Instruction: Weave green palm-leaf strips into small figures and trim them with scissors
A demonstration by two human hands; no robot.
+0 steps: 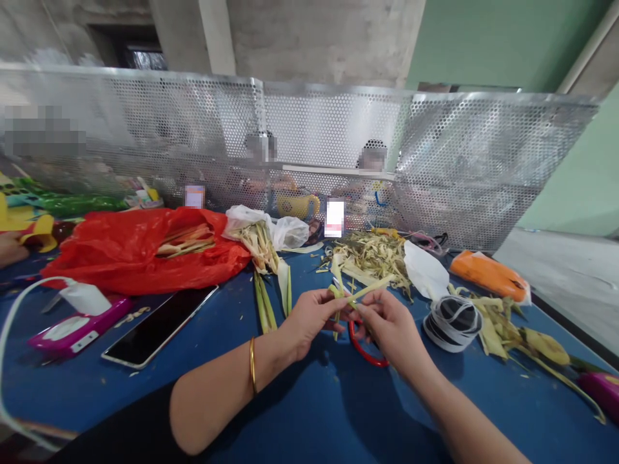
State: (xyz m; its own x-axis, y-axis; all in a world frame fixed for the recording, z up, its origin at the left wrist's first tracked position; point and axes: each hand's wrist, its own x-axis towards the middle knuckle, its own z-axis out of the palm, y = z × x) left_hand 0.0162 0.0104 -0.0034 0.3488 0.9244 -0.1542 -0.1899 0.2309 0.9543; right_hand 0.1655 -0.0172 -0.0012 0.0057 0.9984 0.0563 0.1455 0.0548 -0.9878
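Over the middle of the blue table, my left hand (pixel 312 317) pinches a small bundle of pale green leaf strips (pixel 336 265). My right hand (pixel 389 319) meets it from the other side, thumb and fingers closed on the strip (pixel 374 287) that sticks out to the right. A red loop handle (pixel 367 354), looking like that of scissors, hangs below the right fingers; a bit of shiny metal shows among the strips. How the fingers hold that tool is hidden. Longer green leaves (pixel 264 303) lie left of my hands.
Shredded leaf scraps (pixel 377 258) are heaped behind my hands. A rolled white-and-black band (pixel 452 324), an orange packet (pixel 491 277) and dried husks (pixel 493 325) sit right. Left are a red bag (pixel 120 251), a phone (pixel 162 327) and a power strip (pixel 77 328). Perforated metal panels (pixel 329 129) stand behind.
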